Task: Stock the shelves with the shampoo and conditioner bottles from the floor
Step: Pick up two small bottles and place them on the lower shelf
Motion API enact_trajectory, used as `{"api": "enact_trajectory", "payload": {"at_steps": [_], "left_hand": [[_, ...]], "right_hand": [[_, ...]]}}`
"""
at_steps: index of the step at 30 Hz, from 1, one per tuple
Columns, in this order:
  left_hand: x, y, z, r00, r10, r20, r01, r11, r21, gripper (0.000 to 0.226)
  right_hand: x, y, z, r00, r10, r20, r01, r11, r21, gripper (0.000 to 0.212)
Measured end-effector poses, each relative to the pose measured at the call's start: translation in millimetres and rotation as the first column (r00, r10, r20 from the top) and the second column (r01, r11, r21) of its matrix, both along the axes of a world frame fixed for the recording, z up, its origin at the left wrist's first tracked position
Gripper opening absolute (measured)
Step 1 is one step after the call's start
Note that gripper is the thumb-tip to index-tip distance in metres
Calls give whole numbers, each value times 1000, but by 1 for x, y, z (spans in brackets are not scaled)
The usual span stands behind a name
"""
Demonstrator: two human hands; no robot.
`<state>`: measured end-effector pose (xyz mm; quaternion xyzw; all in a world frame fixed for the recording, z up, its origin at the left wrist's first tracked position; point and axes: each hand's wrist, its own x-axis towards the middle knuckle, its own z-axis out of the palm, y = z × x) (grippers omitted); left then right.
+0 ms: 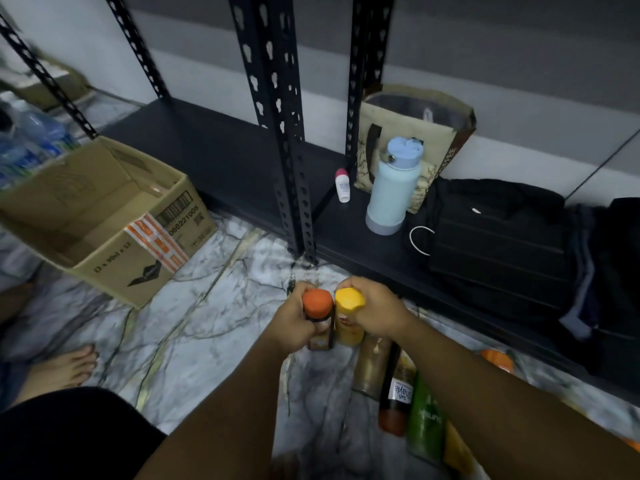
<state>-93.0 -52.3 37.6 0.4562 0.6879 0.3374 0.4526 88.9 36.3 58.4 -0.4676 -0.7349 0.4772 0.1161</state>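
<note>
"Bottles first: where are they?"

"Two are in hand. The left hand (294, 322) is curled round the orange-capped bottle (317, 304) just under its cap, and the right hand (375, 315) grips the yellow-capped bottle (349, 301) the same way. Both bottles are upright and touch side by side between the hands. The other bottles (412, 400) lie on the floor (207, 323) under the right forearm, nearer the person."

"Are the two clear of the floor?"

"Hard to say. Their bases are blurred, so they may be resting on the tiles or be just off them."

"So how should they go up?"

"I'd carry them forward and to the left of the hands, onto the bare stretch of the bottom shelf (207, 157). The slotted upright (284, 150) stands straight ahead of the hands, so pass on its left rather than clip a cap on it. Ahead and to the right, a roll-on (342, 185), a pale flask (394, 188) and a tote bag (415, 133) crowd the board, which leaves little room there."

"And the grip?"

"Held that high, the bodies can swing, so lift slowly. Part the bottles before setting them down, land each base flat and push them well back to leave room in front. The cardboard box (104, 220) sits far to the left of the left hand, so mind that elbow."
</note>
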Motion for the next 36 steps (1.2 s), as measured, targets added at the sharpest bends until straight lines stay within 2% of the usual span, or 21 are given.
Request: {"api": "enact_trajectory", "payload": {"at_steps": [5, 11, 15, 19, 23, 25, 30, 36], "left_hand": [[10, -7, 6, 999, -14, -49, 14, 1000, -1, 51], [23, -15, 14, 980, 69, -187, -63, 997, 39, 46], [33, -19, 27, 971, 92, -221, -80, 995, 60, 44], [47, -23, 47, 977, 127, -170, -112, 989, 93, 46], [66, -30, 80, 980, 181, -79, -167, 974, 154, 52], [76, -31, 103, 981, 190, -33, -178, 960, 214, 48], [98, -27, 186, 993, 107, 46, -116, 921, 371, 40], [110, -9, 327, 997, -23, 76, -27, 800, 600, 38]], "right_hand": [[7, -12, -3, 1000, -14, 21, 14, 1000, 1, 48], [9, -24, -7, 998, -42, 56, 39, 998, 53, 51], [19, -33, 2, 995, -90, 45, 88, 994, 58, 54], [32, -50, 19, 958, -269, -100, 269, 963, -8, 59], [42, -65, 48, 865, -426, -267, 411, 905, -112, 50], [48, -68, 65, 811, -476, -341, 454, 879, -148, 43], [75, -61, 154, 718, -460, -522, 443, 881, -166, 36], [103, -56, 297, 679, -321, -660, 453, 891, 33, 33]]}}
